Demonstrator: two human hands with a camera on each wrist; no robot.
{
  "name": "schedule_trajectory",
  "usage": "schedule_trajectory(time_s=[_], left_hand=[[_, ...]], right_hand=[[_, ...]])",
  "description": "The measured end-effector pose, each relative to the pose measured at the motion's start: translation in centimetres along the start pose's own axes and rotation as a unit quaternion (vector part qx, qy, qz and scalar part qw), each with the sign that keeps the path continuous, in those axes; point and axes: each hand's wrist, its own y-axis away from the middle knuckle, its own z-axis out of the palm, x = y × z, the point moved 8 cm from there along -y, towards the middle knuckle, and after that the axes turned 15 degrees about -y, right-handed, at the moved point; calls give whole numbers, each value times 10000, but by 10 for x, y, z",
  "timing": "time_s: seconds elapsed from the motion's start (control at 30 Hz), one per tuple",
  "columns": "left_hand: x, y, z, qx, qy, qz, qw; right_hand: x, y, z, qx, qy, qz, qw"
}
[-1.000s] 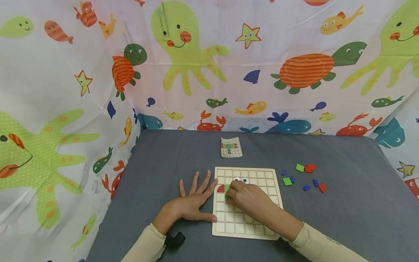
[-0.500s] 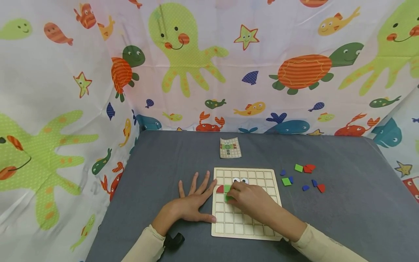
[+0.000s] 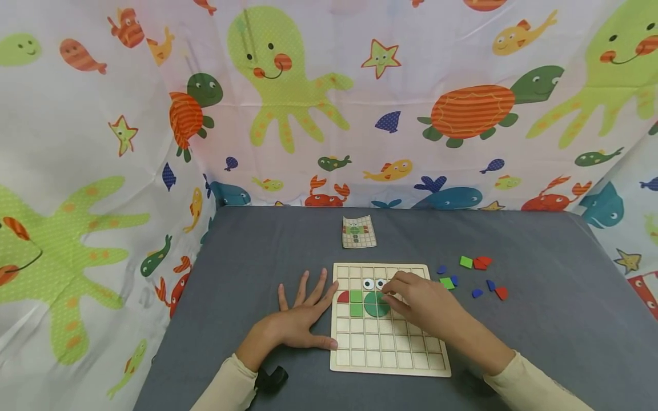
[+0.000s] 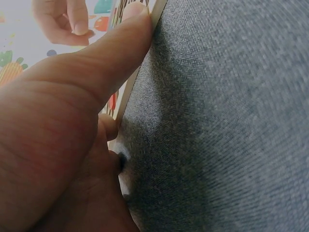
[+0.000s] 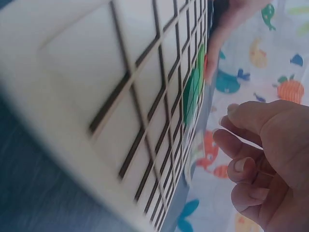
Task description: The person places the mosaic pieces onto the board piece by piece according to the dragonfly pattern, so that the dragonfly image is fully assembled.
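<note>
A pale wooden grid board (image 3: 390, 359) lies on the grey cloth. My left hand (image 3: 298, 325) is spread flat at its left side, the thumb and a fingertip touching the edge. On the board are a red rounded piece (image 3: 343, 297), two green squares (image 3: 356, 303), a dark green circle (image 3: 372, 305) and two eye pieces (image 3: 368, 283). Over the circle's right side hovers my right hand (image 3: 426, 302), fingers loosely bent. In the right wrist view that hand (image 5: 265, 154) shows nothing between thumb and fingertips, and it is off the board.
Loose green squares (image 3: 466, 262), red pieces (image 3: 501, 293) and small blue pieces (image 3: 477, 293) lie right of the board. Behind it lies a small pattern card (image 3: 358, 233). A curtain with sea animals (image 3: 380, 114) hangs behind the table.
My right hand has let go of the green squares and moved right, uncovering them and the dark green circle. The left hand stays at the board's edge.
</note>
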Motion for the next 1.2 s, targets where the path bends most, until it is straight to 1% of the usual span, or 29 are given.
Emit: schedule_trajectory(time_s=[0.13, 0.3, 0.5, 0.6, 0.73, 0.8, 0.93, 1.07, 1.2], left_hand=[[2, 1, -2, -6, 43, 2, 10000], [4, 1, -3, -5, 65, 6, 10000], [4, 1, -2, -60, 86, 13, 9999], [3, 1, -1, -81, 105, 5, 9999], [1, 2, -2, -64, 88, -29, 9999], [1, 2, -2, -49, 67, -39, 10000], [1, 1, -2, -28, 101, -24, 9999], [2, 1, -2, -31, 107, -19, 9999], [2, 0, -1, -50, 41, -30, 10000]], right_hand=[[17, 12, -12, 23, 104, 346, 9993], [39, 31, -34, 155, 269, 830, 9961], [70, 62, -60, 180, 375, 1624, 9858], [85, 78, -75, 273, 405, 1925, 9801], [102, 99, -92, 429, 511, 2340, 9699], [111, 109, -98, 438, 529, 2635, 9622], [130, 127, -105, 332, 578, 3225, 9442], [141, 140, -109, 236, 622, 3552, 9324], [146, 147, -108, 128, 615, 3701, 9269]])
